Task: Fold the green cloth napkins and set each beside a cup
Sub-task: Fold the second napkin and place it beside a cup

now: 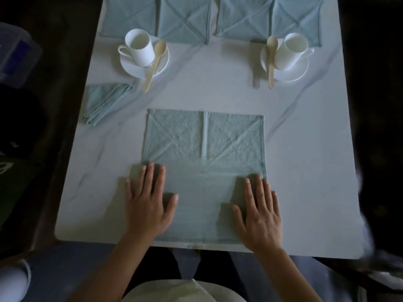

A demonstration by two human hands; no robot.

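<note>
A pale green napkin (204,149) lies spread flat near the table's front edge, with crease lines across it. My left hand (148,201) presses flat on its near left part, fingers straight. My right hand (259,212) presses flat on its near right part. A folded green napkin (104,101) lies at the left, just in front of the left cup (138,47) on its saucer. The right cup (291,51) stands on a saucer at the back right, with no napkin beside it.
A wooden spoon (154,64) leans on the left saucer and another spoon (271,59) on the right one. Several unfolded green napkins (185,20) lie along the far edge of the white marble table (305,171). A plastic container (15,53) sits off the table's left side.
</note>
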